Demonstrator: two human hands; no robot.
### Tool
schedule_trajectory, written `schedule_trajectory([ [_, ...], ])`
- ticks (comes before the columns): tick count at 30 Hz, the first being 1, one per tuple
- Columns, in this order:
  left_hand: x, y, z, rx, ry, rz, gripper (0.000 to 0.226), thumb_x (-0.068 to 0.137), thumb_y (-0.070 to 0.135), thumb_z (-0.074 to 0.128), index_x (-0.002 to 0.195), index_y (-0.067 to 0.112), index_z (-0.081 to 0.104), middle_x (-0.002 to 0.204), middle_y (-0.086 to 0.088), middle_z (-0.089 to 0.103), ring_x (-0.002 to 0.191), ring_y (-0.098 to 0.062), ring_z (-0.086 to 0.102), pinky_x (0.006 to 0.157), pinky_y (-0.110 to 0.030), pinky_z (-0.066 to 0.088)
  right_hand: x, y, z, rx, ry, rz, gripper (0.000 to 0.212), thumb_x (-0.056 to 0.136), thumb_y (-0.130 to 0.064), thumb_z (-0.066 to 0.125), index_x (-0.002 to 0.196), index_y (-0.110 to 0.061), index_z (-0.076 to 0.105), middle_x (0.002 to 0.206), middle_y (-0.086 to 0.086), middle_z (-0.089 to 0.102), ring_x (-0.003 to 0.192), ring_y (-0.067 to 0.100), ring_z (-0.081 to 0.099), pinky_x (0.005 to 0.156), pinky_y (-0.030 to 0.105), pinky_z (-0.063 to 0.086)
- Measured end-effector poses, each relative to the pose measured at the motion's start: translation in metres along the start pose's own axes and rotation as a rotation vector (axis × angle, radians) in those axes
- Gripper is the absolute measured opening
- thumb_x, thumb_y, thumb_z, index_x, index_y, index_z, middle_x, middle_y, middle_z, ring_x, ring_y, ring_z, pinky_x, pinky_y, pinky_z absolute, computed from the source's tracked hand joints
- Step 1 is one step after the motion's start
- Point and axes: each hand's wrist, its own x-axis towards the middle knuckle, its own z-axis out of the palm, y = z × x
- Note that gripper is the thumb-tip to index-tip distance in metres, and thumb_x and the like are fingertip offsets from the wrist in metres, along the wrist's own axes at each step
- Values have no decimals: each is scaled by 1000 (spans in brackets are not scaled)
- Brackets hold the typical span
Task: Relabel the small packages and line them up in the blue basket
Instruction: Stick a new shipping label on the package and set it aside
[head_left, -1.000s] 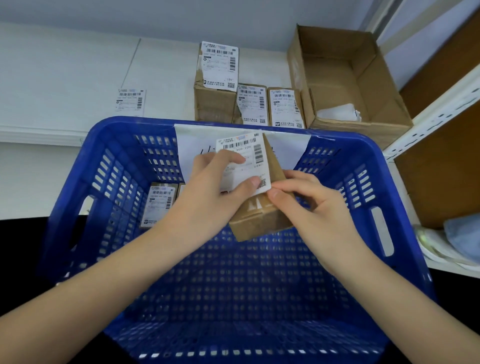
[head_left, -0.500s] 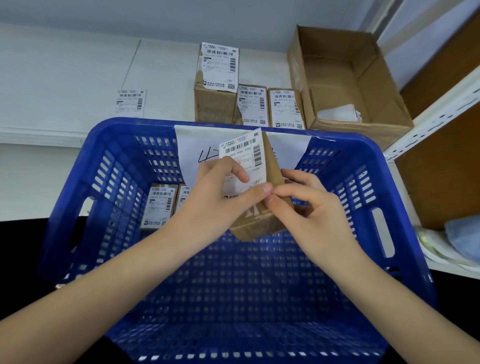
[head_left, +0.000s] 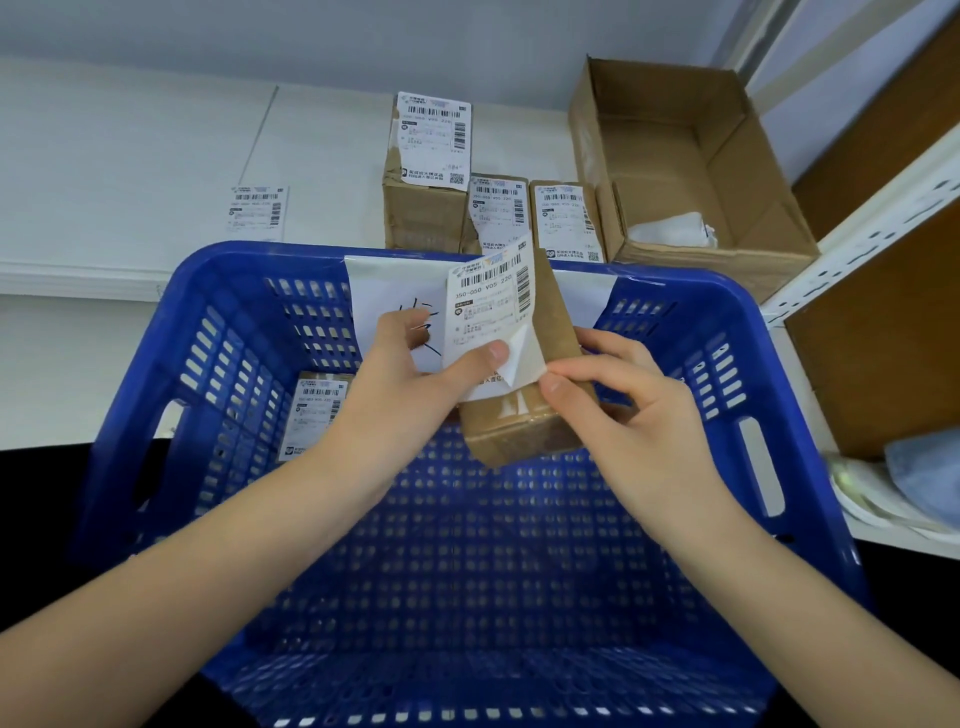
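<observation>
Package stands upright in your right hand; your left hand pinches its label, half peeled.

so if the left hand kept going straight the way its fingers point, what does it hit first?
Probably the white paper sheet hung over the far wall of the blue basket. The left hand, pinching the peeling label, points up and away toward it; depth is unclear.

Parcel packing or stockroom, probably. Evidence: small cardboard boxes bearing barcode shipping labels on white worktop; open empty carton; perforated blue basket; slotted metal shelving upright at right.
</observation>
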Motion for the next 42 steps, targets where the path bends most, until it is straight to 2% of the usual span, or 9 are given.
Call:
schedule_trajectory([
  [4, -2, 0, 1, -132, -117, -78, 58, 81, 32, 72, 133, 29, 46, 113, 3, 68, 91, -13, 70, 65, -29, 58, -1, 1, 1, 17, -42, 4, 16, 83, -21, 68, 80, -36, 72, 125, -15, 51, 110, -9, 51, 87, 19, 51],
  [9, 1, -2, -2, -62, -84, 34, 57, 81, 34, 72, 131, 36, 46, 118, 8, 65, 105, -14, 65, 86, -39, 56, 1, 1, -3, 20, -98, -6, 9, 86, -25, 67, 90, -32, 64, 121, -11, 56, 115, 0, 52, 91, 29, 51],
  [12, 0, -3, -2, -49, -84, 68, 57, 79, 34, 73, 129, 38, 45, 117, 13, 64, 110, -11, 62, 92, -39, 54, 0, -4, -4, 82, -87, 26, 18, 82, -33, 65, 96, -28, 55, 116, -15, 60, 114, 1, 54, 81, 24, 55],
  [17, -4, 0, 1, 43, -103, 197, 59, 81, 30, 72, 131, 38, 40, 121, 20, 59, 111, 2, 56, 85, -17, 53, -1, -4, 1, 82, 41, 80, 52, 67, -46, 66, 110, -21, 51, 113, -14, 60, 105, -6, 57, 74, 9, 49],
  [22, -6, 1, 1, 69, -140, 252, 61, 82, 25, 71, 134, 35, 39, 114, 29, 53, 104, 16, 50, 69, 0, 44, 2, 2, 0, 103, 43, 169, 45, 77, -30, 74, 115, -29, 50, 115, -13, 60, 101, 2, 62, 77, 21, 56],
  [29, 0, 2, -7, 119, -199, 266, 73, 83, 27, 71, 137, 53, 29, 136, 20, 50, 123, -2, 49, 97, -32, 51, 6, 1, -4, 192, -9, 221, 50, 75, -27, 76, 117, -35, 50, 112, -9, 64, 95, 7, 66, 72, 26, 58],
  [33, 0, -1, -12, 497, -130, 570, 48, 90, 33, 63, 126, 56, 44, 147, 8, 37, 136, -6, 30, 111, -30, 34, 6, 6, -4, 123, 4, 217, 54, 73, -25, 78, 116, -36, 48, 110, -11, 62, 95, 8, 65, 75, 29, 58],
  [36, 1, -6, -13, 712, -86, 748, 32, 87, 40, 50, 114, 37, 67, 131, 3, 51, 122, -13, 45, 99, -30, 40, 6, 9, -4, 42, 17, 187, 55, 75, -24, 78, 118, -34, 46, 107, -16, 58, 96, 3, 60, 73, 20, 55],
  [42, 0, -7, -9, 621, -219, 637, 21, 90, 28, 58, 107, 27, 70, 99, 16, 63, 87, 1, 60, 80, -29, 53, 5, 13, -4, -56, 5, 156, 58, 77, -23, 77, 120, -34, 40, 104, -23, 51, 95, -3, 54, 64, 7, 49],
])
